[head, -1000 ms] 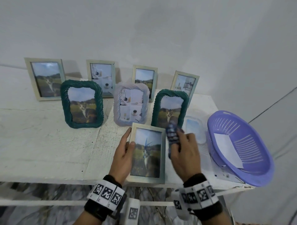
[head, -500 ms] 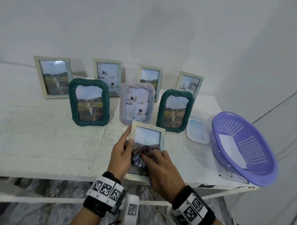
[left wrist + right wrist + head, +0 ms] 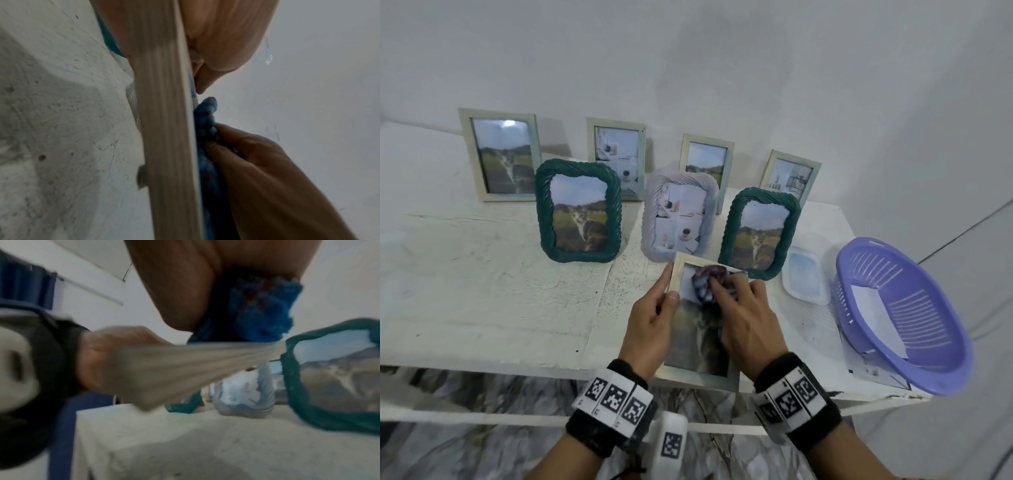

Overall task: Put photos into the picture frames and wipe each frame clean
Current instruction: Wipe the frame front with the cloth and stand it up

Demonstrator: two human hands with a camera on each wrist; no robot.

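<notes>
**A:** Head view first: what's changing? A second ago the right hand (image 3: 744,323) was lifting the bunched blue-and-red patterned cloth (image 3: 709,281) off to the frame's right edge, half a second ago it was rubbing mid-glass, and now it's scrubbing up near the top edge of the pale wooden rectangular photo frame (image 3: 675,274). The frame is tilting up off the white tabletop (image 3: 482,291) at the near edge, just in front of the seven standing frames.

**B:** And the left hand (image 3: 650,329)?

**A:** Its grip is pinching the frame's left rail, thumb on the front. I'd say the wipe is getting close to done on this one.

**B:** Left wrist view?

**A:** It's showing the frame rail (image 3: 166,129) edge-on, with the thumb pressing its face, and the other hand's fingers (image 3: 242,151) curling round the cloth (image 3: 207,113) against the glass.

**B:** Right wrist?

**A:** Blurry, but the cloth (image 3: 265,311) is sitting bunched in the right grip, pushing down on the frame (image 3: 174,368). The photo's already inside, so it's probably standing this frame up next.
</notes>
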